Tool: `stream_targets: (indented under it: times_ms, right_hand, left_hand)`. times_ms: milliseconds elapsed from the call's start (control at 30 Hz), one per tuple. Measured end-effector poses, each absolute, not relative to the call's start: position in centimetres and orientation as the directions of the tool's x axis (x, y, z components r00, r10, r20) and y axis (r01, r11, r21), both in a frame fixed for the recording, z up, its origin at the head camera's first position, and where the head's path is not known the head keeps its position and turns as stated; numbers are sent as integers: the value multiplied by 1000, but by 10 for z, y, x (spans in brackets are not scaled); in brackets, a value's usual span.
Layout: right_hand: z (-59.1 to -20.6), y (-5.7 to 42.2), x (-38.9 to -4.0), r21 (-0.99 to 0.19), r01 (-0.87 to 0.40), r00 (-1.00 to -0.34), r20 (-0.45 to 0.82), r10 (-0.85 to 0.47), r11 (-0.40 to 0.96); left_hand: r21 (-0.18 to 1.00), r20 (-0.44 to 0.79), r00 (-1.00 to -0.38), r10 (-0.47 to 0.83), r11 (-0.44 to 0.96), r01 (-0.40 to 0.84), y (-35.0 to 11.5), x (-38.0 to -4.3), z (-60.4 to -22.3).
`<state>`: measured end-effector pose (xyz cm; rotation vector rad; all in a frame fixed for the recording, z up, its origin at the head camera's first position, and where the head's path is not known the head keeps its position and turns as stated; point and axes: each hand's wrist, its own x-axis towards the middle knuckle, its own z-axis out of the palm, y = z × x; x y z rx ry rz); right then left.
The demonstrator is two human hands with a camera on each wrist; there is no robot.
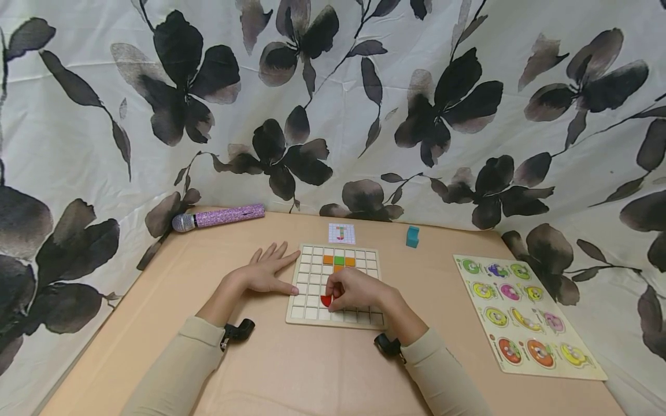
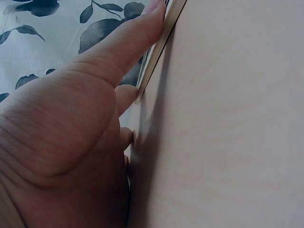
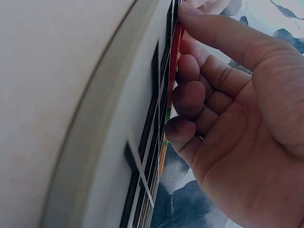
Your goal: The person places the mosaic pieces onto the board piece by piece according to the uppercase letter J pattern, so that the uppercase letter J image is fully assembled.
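A pale wooden grid board (image 1: 307, 312) with white squares lies on the table. Toward its far side sit orange tiles (image 1: 328, 260) and a green tile (image 1: 339, 260). My right hand (image 1: 359, 289) is over the lower middle of the board, its thumb and index finger pinching a red tile with a rounded edge (image 1: 325, 301). The same red tile (image 3: 176, 52) shows edge-on by the thumb tip in the right wrist view, the other fingers curled. My left hand (image 1: 265, 274) rests at the board's left side, fingers spread, thumb (image 2: 137, 33) at the wooden edge.
Behind the board lies a small pattern card (image 1: 348, 227), with a teal block (image 1: 412, 236) to its right. A glittery purple microphone (image 1: 224, 216) lies at the back left. A fruit puzzle board (image 1: 507, 309) is on the right. Floral cloth (image 1: 364, 104) hangs behind the table.
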<state>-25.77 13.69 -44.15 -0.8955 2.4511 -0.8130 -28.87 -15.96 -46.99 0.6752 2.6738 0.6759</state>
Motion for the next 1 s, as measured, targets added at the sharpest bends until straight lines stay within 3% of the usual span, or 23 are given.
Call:
stream_targets:
  times_ms: [600,1000]
  right_hand:
    - [-441,142,-260,-660,-441,-713,-154,-684,608]
    - [-434,163,-267,-658,-503,-788,83,-610,560]
  left_hand:
    - [543,-154,-836,527,752,373,-160,-287,-469]
    - [527,-142,-834,532,754,391,-158,-289,-467]
